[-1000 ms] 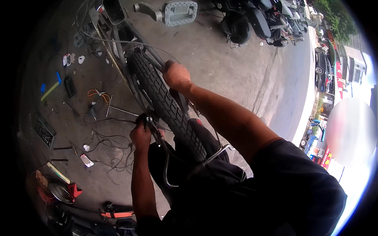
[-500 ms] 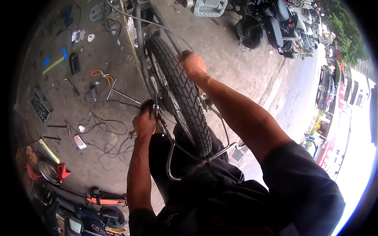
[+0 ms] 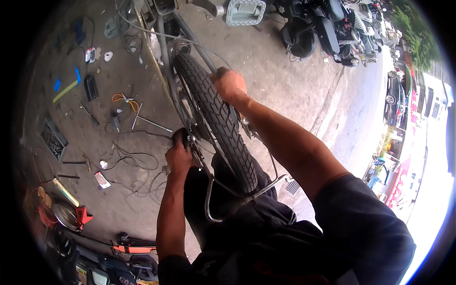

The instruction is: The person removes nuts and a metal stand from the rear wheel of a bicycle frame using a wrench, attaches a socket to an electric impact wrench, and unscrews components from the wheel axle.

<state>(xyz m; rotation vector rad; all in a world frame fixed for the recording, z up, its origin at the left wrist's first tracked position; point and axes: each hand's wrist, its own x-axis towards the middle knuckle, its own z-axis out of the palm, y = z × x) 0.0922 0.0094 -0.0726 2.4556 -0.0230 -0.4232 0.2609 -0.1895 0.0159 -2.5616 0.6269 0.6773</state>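
A bicycle wheel with a black knobby tyre (image 3: 221,121) stands between my arms, close in front of my legs. My right hand (image 3: 229,86) is closed round a grey frame tube (image 3: 199,47) on the wheel's right side. On the left, my left hand (image 3: 179,154) grips the frame end by the wheel's axle (image 3: 191,138); its fingertips are darkened and partly hidden. A bent metal rack or stand bar (image 3: 209,202) curves round the near end of the wheel, against my dark clothing. A grey pedal (image 3: 245,12) shows at the top.
Left on the concrete floor lie orange-handled scissors (image 3: 126,101), a T-shaped wrench (image 3: 152,123), loose cables (image 3: 128,156), a grey parts tray (image 3: 53,139) and a hammer (image 3: 77,163). An orange-and-black scooter (image 3: 135,249) is at lower left. Parked motorbikes (image 3: 327,35) line the upper right.
The view has shifted slightly, so floor things sit a little lower. The pedal end of the bicycle has swung slightly left. Both hands keep their hold on the frame.
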